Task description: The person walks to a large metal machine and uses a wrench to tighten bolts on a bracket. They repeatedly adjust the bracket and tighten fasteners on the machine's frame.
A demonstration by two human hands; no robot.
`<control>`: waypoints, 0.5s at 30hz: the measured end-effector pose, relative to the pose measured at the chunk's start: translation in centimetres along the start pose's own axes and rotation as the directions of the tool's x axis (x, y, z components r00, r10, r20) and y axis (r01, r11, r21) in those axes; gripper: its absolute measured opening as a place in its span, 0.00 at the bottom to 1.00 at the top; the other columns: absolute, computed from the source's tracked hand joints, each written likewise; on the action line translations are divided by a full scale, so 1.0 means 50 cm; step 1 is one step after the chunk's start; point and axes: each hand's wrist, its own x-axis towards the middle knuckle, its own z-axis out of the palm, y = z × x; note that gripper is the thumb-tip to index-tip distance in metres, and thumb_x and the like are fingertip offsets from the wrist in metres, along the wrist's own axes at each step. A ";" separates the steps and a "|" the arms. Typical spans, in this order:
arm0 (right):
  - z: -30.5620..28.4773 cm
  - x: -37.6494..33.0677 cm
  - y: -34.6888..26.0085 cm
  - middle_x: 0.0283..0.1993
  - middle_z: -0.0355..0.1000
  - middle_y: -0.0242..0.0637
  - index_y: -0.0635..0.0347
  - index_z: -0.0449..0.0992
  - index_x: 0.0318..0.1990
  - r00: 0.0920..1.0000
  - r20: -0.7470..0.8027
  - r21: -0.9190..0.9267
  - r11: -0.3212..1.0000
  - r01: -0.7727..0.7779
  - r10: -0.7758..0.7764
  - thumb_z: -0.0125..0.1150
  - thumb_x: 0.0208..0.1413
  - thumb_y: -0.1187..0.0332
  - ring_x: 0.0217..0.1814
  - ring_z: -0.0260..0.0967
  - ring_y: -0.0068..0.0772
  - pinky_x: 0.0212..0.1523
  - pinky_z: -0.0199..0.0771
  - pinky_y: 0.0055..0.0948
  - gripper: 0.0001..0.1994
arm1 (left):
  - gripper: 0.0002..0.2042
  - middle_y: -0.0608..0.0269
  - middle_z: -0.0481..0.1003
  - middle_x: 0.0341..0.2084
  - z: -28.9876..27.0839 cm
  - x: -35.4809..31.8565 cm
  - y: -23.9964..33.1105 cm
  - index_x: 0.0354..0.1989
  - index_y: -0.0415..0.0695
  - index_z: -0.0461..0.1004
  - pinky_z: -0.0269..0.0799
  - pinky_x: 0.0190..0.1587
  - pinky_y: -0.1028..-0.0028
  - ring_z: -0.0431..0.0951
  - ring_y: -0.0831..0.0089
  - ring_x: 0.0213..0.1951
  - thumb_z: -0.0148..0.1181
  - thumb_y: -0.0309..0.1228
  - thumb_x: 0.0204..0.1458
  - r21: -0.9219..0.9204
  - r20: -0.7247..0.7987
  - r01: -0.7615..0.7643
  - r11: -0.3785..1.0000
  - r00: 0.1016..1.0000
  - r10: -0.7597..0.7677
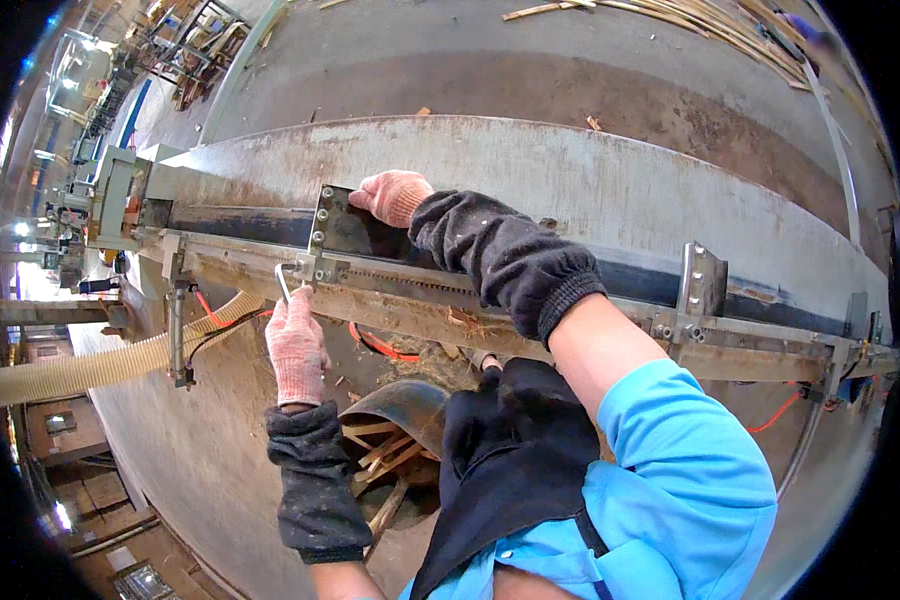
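Observation:
My left hand, in a pinkish work glove, is closed around a bent hex key. The key's short end meets the clamp block of a metal stop on the long machine rail. Beyond it, my right hand, gloved alike, grips the upper edge of the stop's dark upright plate, fingers curled over it. Along the plate's left edge runs a bolted metal strip. A toothed rack lies below the plate, along the rail.
A second metal stop stands farther right on the rail. Behind stretches a long grey metal table. A ribbed beige hose comes in from the left. Below the rail are red tubing and a curved-rim bin with wood scraps.

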 end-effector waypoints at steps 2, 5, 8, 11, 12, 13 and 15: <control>-0.006 -0.008 -0.004 0.45 0.82 0.42 0.47 0.84 0.48 1.000 0.010 -0.021 1.000 0.005 -0.005 0.49 0.71 0.42 0.51 0.79 0.49 0.53 0.77 0.45 0.23 | 0.12 0.76 0.59 0.15 -0.007 0.004 -0.001 0.42 0.46 0.79 0.54 0.14 0.75 0.57 0.84 0.13 0.54 0.39 0.70 0.066 0.012 -0.047 0.997 0.999 0.046; 0.006 -0.002 0.002 0.46 0.82 0.42 0.45 0.84 0.49 0.999 -0.008 -0.028 0.999 0.039 -0.040 0.48 0.71 0.42 0.51 0.79 0.49 0.53 0.77 0.46 0.22 | 0.14 0.73 0.64 0.17 -0.047 0.035 -0.036 0.45 0.43 0.79 0.61 0.20 0.73 0.64 0.80 0.17 0.55 0.40 0.70 0.206 0.044 -0.152 0.967 0.988 0.146; 0.024 0.022 0.023 0.47 0.82 0.42 0.46 0.83 0.50 0.998 -0.008 -0.065 0.996 0.065 -0.066 0.47 0.72 0.43 0.53 0.79 0.50 0.54 0.77 0.46 0.23 | 0.15 0.67 0.72 0.21 -0.071 0.054 -0.042 0.47 0.41 0.80 0.69 0.29 0.67 0.74 0.72 0.24 0.57 0.41 0.68 0.415 0.065 -0.256 0.873 0.966 0.252; 0.013 0.011 0.011 0.48 0.82 0.42 0.48 0.82 0.51 0.999 0.005 -0.077 0.996 0.044 -0.044 0.46 0.72 0.43 0.54 0.78 0.51 0.54 0.77 0.47 0.24 | 0.14 0.58 0.79 0.26 -0.102 0.079 -0.056 0.48 0.45 0.81 0.75 0.36 0.62 0.81 0.61 0.30 0.61 0.43 0.66 0.640 0.109 -0.382 0.667 0.904 0.413; 0.008 0.002 0.002 0.48 0.82 0.42 0.49 0.82 0.51 0.999 0.008 -0.071 0.997 0.033 -0.032 0.45 0.72 0.42 0.54 0.78 0.51 0.54 0.77 0.48 0.24 | 0.14 0.56 0.81 0.28 -0.116 0.087 -0.058 0.48 0.48 0.81 0.76 0.38 0.59 0.83 0.58 0.31 0.62 0.44 0.65 0.706 0.138 -0.420 0.570 0.871 0.471; 0.005 -0.001 0.007 0.49 0.82 0.43 0.49 0.82 0.51 0.999 -0.006 -0.069 0.997 0.045 -0.046 0.45 0.72 0.42 0.54 0.78 0.51 0.55 0.77 0.48 0.25 | 0.13 0.54 0.82 0.29 -0.120 0.094 -0.049 0.48 0.50 0.81 0.77 0.38 0.58 0.83 0.55 0.33 0.62 0.44 0.64 0.786 0.146 -0.394 0.477 0.867 0.476; 0.005 0.002 0.021 0.49 0.82 0.43 0.50 0.82 0.52 0.997 -0.035 -0.066 0.995 0.068 -0.070 0.46 0.72 0.42 0.54 0.78 0.51 0.55 0.77 0.48 0.25 | 0.12 0.51 0.83 0.32 -0.126 0.110 -0.026 0.47 0.54 0.81 0.78 0.40 0.56 0.84 0.49 0.36 0.63 0.46 0.63 0.906 0.166 -0.327 0.270 0.858 0.486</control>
